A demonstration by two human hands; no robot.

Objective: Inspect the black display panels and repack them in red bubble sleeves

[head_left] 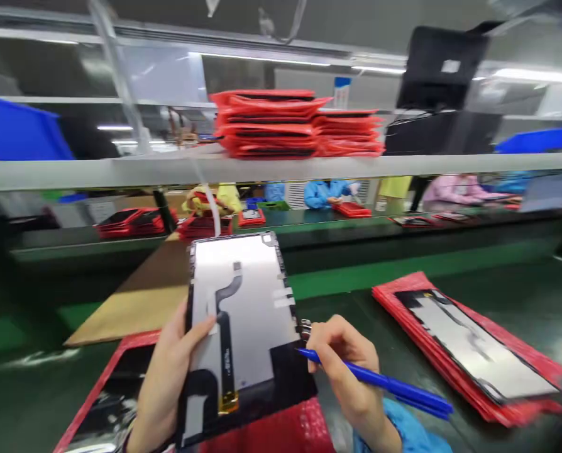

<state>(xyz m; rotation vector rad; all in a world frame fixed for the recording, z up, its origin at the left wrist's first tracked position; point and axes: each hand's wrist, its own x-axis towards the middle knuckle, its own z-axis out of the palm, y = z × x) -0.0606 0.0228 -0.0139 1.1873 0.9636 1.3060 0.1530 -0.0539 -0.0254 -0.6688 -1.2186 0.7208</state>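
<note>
Left hand point(168, 371) gripping a display panel point(243, 327) by its left edge, thumb across the silvery back, panel tilted up toward the camera. Right hand point(342, 365) pinching a blue pen point(385, 382), tip touching the panel's lower right edge. Red bubble-wrap bag point(281, 434) right underneath, bottom centre. Another panel on red bags point(474, 349) lying at right on the green bench point(403, 277). Stack of red bags point(300, 123) up on the shelf point(121, 170), top centre. Blurry workers in the background.
</note>
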